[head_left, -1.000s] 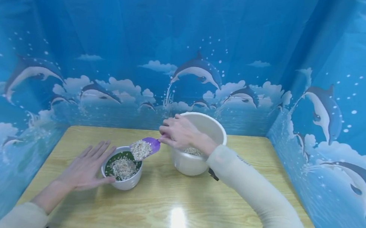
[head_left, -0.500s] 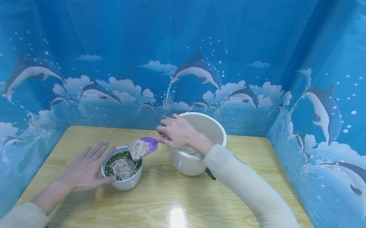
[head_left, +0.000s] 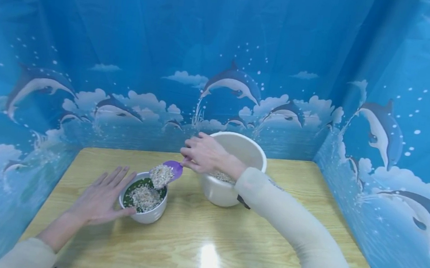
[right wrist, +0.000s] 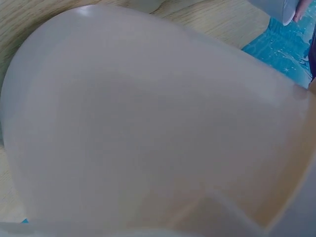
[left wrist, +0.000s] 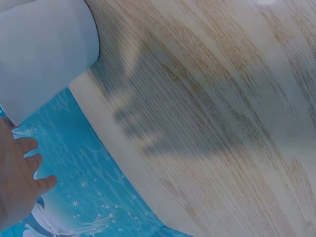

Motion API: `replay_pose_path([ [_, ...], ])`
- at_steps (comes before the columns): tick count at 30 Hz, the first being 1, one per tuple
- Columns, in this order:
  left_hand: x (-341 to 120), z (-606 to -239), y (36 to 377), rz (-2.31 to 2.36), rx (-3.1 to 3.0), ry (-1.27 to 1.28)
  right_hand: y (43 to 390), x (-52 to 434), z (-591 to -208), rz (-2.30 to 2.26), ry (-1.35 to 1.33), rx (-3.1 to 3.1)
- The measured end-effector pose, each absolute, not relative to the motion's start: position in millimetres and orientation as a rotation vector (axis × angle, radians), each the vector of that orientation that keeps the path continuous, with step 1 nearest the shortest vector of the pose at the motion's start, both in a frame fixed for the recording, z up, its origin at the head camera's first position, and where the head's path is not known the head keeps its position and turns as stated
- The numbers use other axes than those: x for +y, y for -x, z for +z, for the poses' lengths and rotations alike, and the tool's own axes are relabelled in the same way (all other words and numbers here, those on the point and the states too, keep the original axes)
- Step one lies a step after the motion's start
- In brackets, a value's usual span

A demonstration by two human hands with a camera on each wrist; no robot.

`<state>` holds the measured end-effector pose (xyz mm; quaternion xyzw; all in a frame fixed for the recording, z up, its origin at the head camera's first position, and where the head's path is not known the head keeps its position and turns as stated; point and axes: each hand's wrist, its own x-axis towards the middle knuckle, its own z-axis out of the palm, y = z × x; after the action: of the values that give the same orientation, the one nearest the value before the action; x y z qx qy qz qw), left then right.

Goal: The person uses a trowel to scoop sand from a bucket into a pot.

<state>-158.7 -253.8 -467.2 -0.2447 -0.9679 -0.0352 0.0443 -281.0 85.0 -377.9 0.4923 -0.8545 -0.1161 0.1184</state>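
Note:
My right hand point(head_left: 205, 152) grips the handle of a purple scoop point(head_left: 174, 169) heaped with pale, gravel-like grains point(head_left: 161, 175). The scoop's front overlaps the far right rim of a small white pot point(head_left: 150, 216). Inside that pot a mound of the same grains point(head_left: 144, 199) lies on something dark green. Flat along the pot's left side is my left hand point(head_left: 101, 200), fingers straight and thumb at the near rim. Below my right wrist stands a large white bucket point(head_left: 224, 194) with more grains inside. Its wall point(right wrist: 138, 113) fills most of the right wrist view.
Both containers stand on a light wooden table point(head_left: 169, 252), the bucket toward the back. Blue dolphin-printed curtains point(head_left: 160, 57) close off the back and both sides. A bright light reflection point(head_left: 209, 266) lies on the front of the table.
My right hand has shifted slightly left with the loaded scoop, bringing it further over the small pot. My left hand stays in place.

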Motion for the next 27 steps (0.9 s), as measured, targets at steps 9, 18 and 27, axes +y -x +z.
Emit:
replay_pose_path([
  [9,-253,-465,158,-0.113,-2.959,0.746,283,80,-379,-0.429,-1.44,-2.494],
  [18,-254,-466,158,-0.117,-2.953,0.75,284,71,-376,-0.491,-1.463,-2.487],
  [27,-254,-467,158,-0.119,-2.96,0.746,285,64,-377,-0.516,-1.49,-2.479],
])
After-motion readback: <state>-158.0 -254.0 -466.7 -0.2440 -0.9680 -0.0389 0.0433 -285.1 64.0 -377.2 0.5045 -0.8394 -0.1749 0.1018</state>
